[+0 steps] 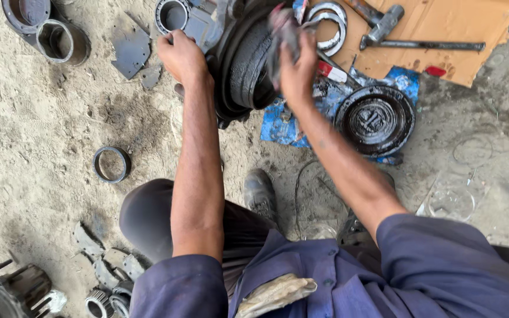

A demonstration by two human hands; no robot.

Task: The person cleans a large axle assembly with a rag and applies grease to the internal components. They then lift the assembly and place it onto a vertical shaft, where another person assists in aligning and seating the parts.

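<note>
Greasy black hub (248, 65) upright on the sandy ground (36, 153), left hand (181, 56) gripping its rim to steady it, right hand (296, 70), fingers closed on a dirty rag (281, 29), wiping its face.

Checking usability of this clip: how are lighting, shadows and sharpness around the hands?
Head view: soft, even daylight, no glare, only faint shadows on the sand; left hand crisp on the dark hub; right hand and its rag slightly motion-smeared; frame edges curve a little.
</note>
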